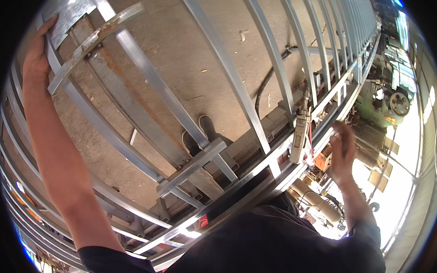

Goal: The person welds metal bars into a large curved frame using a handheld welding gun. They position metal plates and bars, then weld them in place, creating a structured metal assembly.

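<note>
A silvery metal frame of long parallel bars (221, 64) stretches before me. At the far left my left hand (37, 58) is wrapped round one of its bars (85, 103), close to a short, worn crosspiece (99, 36). A second short crosspiece (192, 167) lies across two bars nearer my body. On the right my right hand (343, 153) hovers just beyond the frame's side rail (269, 193), its fingers loosely bent and apart, with nothing visible in them. Beside it, a dirty grey, narrow tool with a dark tip (300, 137) rests at the rail.
Under the bars runs a rusty steel beam (128, 95). My shoes (199, 133) show on the dusty floor (193, 44). A black hose (266, 85) curves beneath the frame. At right stand a green machine with a wheel (399, 103) and a tan cylinder (317, 200).
</note>
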A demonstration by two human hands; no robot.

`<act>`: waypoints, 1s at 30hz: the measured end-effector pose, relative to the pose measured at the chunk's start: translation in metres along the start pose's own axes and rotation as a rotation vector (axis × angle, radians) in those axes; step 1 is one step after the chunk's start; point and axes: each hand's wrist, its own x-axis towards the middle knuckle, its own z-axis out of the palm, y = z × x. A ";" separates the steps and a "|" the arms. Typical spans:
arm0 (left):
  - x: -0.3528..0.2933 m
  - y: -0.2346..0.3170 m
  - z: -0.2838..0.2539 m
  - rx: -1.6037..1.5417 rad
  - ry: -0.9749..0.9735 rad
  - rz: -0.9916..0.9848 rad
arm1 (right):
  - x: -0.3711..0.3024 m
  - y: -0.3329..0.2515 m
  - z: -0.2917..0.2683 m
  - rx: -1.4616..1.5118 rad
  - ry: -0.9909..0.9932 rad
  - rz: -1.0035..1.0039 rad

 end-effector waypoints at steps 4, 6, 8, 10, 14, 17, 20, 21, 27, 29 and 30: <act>-0.001 0.000 0.010 0.051 0.033 -0.011 | -0.075 0.049 0.021 -0.140 -0.179 0.175; 0.001 0.000 0.009 0.033 0.042 0.043 | -0.081 0.069 0.043 -0.298 -0.207 0.130; 0.004 -0.002 0.004 0.020 0.012 0.052 | -0.078 0.063 0.061 -0.404 -0.140 -0.012; 0.005 -0.005 0.001 -0.017 -0.011 0.064 | -0.071 0.050 0.073 -0.470 -0.105 0.011; -0.002 -0.005 0.009 -0.030 -0.013 0.079 | -0.058 0.056 0.087 -0.498 -0.073 0.005; 0.014 -0.016 0.003 -0.119 -0.101 0.039 | -0.059 0.052 0.076 -0.496 -0.140 -0.005; 0.031 -0.016 -0.010 -0.186 -0.072 0.060 | -0.074 0.036 0.050 -0.479 -0.148 0.296; 0.036 -0.016 -0.017 -0.199 -0.063 0.081 | -0.069 0.009 0.028 -0.513 -0.217 0.442; 0.037 -0.024 0.009 -0.186 -0.061 0.122 | -0.134 -0.069 -0.142 -0.119 0.217 0.873; 0.048 -0.027 -0.006 -0.154 -0.046 0.197 | -0.131 -0.106 -0.204 0.061 0.317 0.540; 0.047 -0.032 -0.010 -0.145 -0.027 0.206 | -0.127 -0.121 -0.231 0.124 0.310 0.270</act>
